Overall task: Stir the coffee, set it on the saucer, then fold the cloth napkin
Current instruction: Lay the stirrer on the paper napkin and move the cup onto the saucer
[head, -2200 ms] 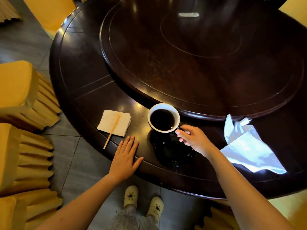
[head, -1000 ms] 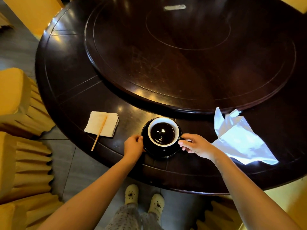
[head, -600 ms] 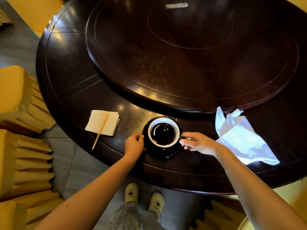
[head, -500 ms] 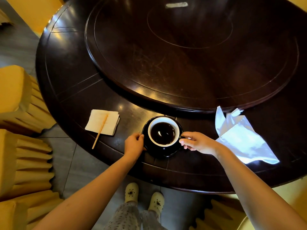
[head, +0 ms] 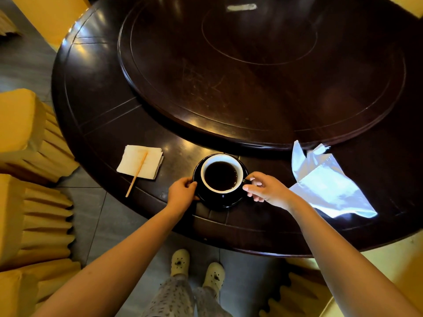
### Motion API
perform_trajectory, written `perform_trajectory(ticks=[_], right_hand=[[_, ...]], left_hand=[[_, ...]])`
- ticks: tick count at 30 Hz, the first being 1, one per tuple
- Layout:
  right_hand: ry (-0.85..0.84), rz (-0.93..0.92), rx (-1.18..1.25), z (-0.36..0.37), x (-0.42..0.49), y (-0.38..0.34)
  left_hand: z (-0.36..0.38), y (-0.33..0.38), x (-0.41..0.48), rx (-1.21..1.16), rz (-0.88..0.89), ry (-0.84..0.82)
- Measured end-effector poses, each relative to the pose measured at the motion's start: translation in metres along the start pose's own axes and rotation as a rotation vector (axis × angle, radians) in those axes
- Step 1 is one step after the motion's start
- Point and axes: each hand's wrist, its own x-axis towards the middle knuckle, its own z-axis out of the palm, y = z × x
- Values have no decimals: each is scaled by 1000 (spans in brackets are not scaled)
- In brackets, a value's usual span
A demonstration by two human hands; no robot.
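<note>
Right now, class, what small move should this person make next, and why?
Probably let go with the right hand and reach for the white cloth napkin. The coffee cup already sits on the black saucer, steadied by the left hand, while the napkin lies loosely crumpled.

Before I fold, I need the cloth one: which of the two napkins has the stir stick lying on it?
The square cream napkin left of the saucer carries the stir stick; the crumpled white napkin on the right is bare.

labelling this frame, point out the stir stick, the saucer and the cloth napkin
stir stick (head: 138, 173), head view, mid-shaft
saucer (head: 225, 200), head view, bare near rim
cloth napkin (head: 329, 191), head view, flat middle
</note>
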Motion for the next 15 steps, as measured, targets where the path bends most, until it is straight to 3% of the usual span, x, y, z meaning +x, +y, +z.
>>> perform_trajectory(ticks=[11, 15], right_hand=[[270, 37, 51, 22, -17, 13], [473, 120, 57, 21, -28, 25]], left_hand=[[-7, -5, -14, -48, 10, -79], [-13, -7, -13, 60, 27, -100]])
